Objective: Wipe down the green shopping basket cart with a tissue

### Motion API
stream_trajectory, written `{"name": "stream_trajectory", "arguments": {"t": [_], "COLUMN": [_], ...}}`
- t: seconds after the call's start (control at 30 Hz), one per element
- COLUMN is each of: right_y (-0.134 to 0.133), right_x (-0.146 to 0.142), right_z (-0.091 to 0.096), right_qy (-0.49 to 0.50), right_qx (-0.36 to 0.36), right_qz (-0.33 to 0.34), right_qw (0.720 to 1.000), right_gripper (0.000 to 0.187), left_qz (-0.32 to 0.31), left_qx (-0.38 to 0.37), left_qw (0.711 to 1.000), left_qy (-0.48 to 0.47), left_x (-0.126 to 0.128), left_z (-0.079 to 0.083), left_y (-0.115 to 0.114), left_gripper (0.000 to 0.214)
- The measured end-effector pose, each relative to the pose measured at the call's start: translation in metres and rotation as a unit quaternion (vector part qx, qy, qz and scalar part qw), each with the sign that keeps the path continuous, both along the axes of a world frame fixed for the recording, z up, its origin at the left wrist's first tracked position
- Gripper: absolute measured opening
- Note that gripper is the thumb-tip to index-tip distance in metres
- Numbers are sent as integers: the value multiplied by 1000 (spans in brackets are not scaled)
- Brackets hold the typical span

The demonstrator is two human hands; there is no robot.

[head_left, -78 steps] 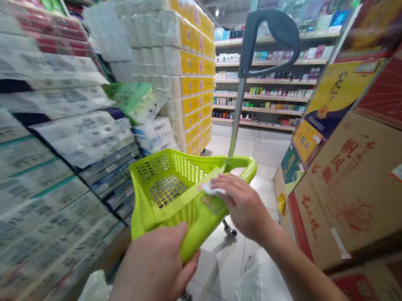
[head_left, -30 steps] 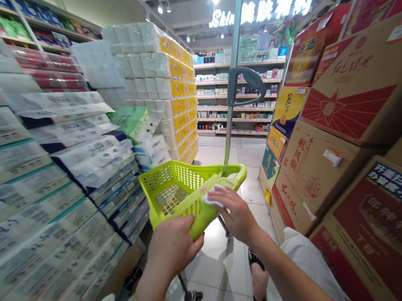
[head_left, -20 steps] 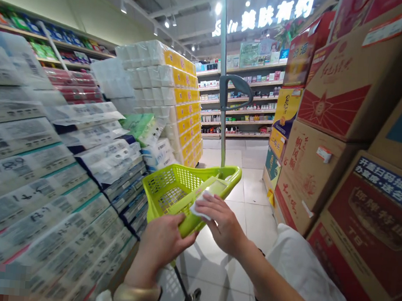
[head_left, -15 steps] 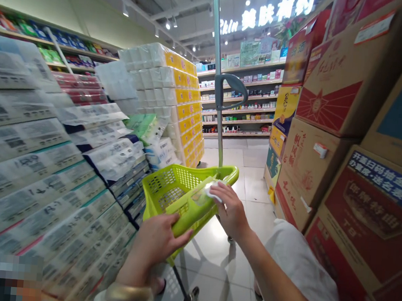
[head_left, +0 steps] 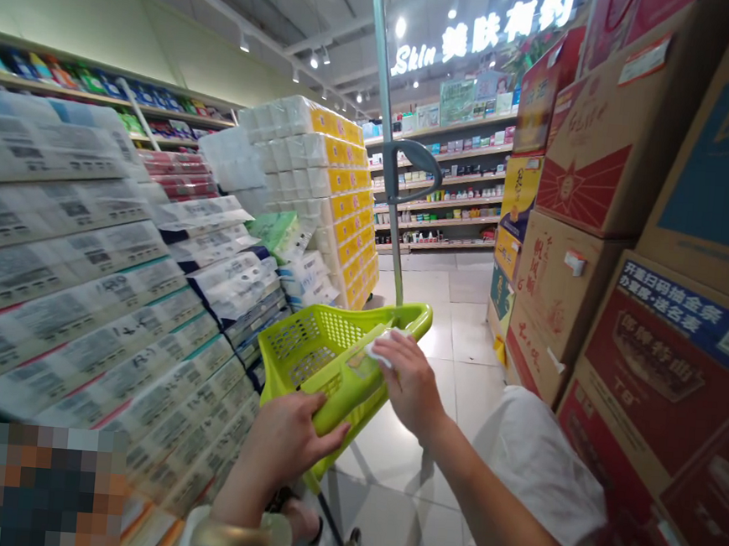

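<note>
A lime-green rolling shopping basket (head_left: 356,373) with perforated walls stands tilted in front of me. Its metal pole rises from the far end and carries a grey loop handle (head_left: 414,172). My left hand (head_left: 292,436) is closed on the near corner of the rim, thumb and fingers on either side of it. With my right hand (head_left: 409,386) I press a crumpled white cloth (head_left: 381,347) against the broad top edge, over a faded label. Part of the cloth is hidden beneath the fingers. No goods show in the visible part of the basket.
Wrapped paper packs (head_left: 77,242) are piled high on the left, close to the basket. Behind them stands a stack of yellow-and-white tissue packs (head_left: 345,204). Cardboard cartons (head_left: 655,346) line the right side. Shelves (head_left: 448,174) lie beyond the tiled floor (head_left: 462,314).
My right hand and the cloth have slid slightly left along the basket's edge. My left hand stays on the rim. The view has shifted a little, showing more of the cartons' printing.
</note>
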State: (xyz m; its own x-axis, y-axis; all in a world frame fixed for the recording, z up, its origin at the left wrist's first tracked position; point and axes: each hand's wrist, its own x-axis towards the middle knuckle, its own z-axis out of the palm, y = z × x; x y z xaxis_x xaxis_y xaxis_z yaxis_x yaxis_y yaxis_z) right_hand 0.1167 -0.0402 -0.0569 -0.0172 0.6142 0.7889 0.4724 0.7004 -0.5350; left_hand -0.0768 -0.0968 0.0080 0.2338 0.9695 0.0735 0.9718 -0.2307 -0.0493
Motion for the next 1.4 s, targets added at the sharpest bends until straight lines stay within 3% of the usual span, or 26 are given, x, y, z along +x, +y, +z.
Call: {"name": "stream_trajectory", "arguments": {"t": [0.13, 0.37, 0.57, 0.8, 0.97, 1.03, 1.2, 1.27, 1.4], "right_y": [-14, -6, -26, -13, -30, -31, -24, -28, -37], "right_x": [-7, 11, -2, 19, 5, 10, 32, 29, 20], "right_z": [4, 5, 6, 6, 8, 9, 11, 11, 11], "right_qy": [-69, -3, -83, -3, -91, -91, -39, -45, -87], "right_qx": [19, -15, 10, -20, 7, -4, -47, -37, 1], "right_qz": [101, -22, 93, -48, 59, 51, -64, -53, 30], "right_qw": [992, 1000, 992, 999, 994, 995, 996, 997, 996], "right_gripper": [26, 25, 26, 25, 29, 28, 26, 26, 26], "left_qz": [-20, -36, -25, 2, -8, -9, -40, -55, -37], "left_qx": [10, 15, 14, 8, 4, 0, -6, -1, 9], "left_qw": [1000, 999, 1000, 1000, 999, 999, 999, 998, 999], "left_qy": [14, 27, 4, 20, 36, 34, 12, 14, 35], "left_x": [1, 4, 7, 11, 12, 12, 12, 12, 16], "left_z": [0, 1, 0, 6, 6, 7, 12, 13, 16], "left_y": [1, 2, -3, -6, -5, -7, -13, -14, -17], "left_gripper": [37, 39, 36, 43, 51, 51, 50, 49, 50]}}
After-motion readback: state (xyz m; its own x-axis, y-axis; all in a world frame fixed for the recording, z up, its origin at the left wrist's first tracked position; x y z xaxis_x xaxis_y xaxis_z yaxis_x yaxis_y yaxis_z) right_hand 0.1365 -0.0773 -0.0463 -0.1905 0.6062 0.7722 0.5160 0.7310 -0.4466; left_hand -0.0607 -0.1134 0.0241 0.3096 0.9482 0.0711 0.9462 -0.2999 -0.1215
